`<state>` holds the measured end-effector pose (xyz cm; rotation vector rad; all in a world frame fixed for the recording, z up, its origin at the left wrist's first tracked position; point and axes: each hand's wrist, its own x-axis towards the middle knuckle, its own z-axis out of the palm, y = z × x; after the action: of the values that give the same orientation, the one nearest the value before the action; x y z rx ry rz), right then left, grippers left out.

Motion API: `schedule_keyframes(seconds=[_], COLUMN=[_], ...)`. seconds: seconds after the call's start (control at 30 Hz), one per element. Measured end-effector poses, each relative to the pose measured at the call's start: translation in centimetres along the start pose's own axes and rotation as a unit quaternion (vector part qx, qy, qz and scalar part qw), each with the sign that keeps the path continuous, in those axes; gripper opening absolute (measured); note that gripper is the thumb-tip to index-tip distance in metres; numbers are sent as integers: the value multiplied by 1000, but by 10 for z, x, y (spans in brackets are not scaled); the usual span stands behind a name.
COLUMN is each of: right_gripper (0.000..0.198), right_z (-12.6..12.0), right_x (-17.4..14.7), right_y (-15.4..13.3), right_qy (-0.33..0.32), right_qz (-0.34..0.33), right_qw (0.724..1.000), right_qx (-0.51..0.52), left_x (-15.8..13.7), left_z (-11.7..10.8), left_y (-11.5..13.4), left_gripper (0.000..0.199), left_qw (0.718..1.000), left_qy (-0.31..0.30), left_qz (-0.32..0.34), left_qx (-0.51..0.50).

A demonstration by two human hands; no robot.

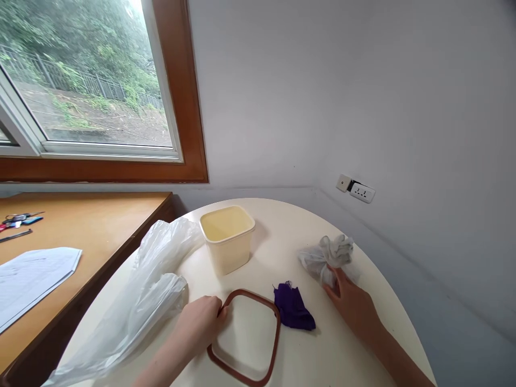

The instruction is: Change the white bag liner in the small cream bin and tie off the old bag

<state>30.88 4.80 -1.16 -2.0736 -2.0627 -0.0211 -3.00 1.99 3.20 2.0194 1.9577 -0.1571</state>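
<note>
My left hand (207,318) is closed on the left side of a brown square ring frame (278,344), which lies on or just above the round table. Over at the right, my right hand (351,301) has its thumb and fingers on a crumpled grey-white bundle (336,251), thin and partly see-through; some fingertips are hidden behind it. Between the hands lies a folded purple cloth (293,307) with loose threads, close to the frame's right side. A cream plastic bin (230,244) stands upright behind the frame, its mouth facing up.
A large white plastic bag (141,301) spreads over the left of the cream round table (322,352). Left of it stands a brown desk (108,220) with papers (36,279) and small items. Walls close in behind, with a socket (363,192) at right and a window at left.
</note>
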Motion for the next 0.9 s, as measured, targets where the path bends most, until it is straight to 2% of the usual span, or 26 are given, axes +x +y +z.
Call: schedule_keyframes(seconds=[0.17, 0.3, 0.43, 0.57, 0.73, 0.83, 0.9], right_gripper=[41, 41, 48, 32, 23, 28, 31], right_z=[11, 19, 18, 1, -21, -16, -7], right_x=[57, 100, 118, 89, 15, -13, -20], right_y=[-18, -39, -55, -63, -68, -68, -66], right_qy=[4, 14, 15, 29, -59, -92, -87], right_qz=[-42, -39, -55, -127, -252, -311, -315], right_qw=[999, 999, 998, 989, 945, 929, 933], right_qx=[-10, -25, 1, 62, 202, 179, 149], left_x=[-8, -15, -23, -28, -31, -37, -42], left_z=[-6, -5, 2, 7, 5, -1, -5], left_y=[1, -4, -11, -15, -17, -21, -25], left_gripper=[36, 34, 33, 36, 28, 14, 20], left_qw=[1000, 1000, 1000, 999, 997, 988, 977], left_qy=[-8, -2, 12, 18, 49, 59, 52], left_qz=[-6, -9, -9, -16, -13, 75, 148], left_qx=[22, 11, -9, -36, -62, -123, -144])
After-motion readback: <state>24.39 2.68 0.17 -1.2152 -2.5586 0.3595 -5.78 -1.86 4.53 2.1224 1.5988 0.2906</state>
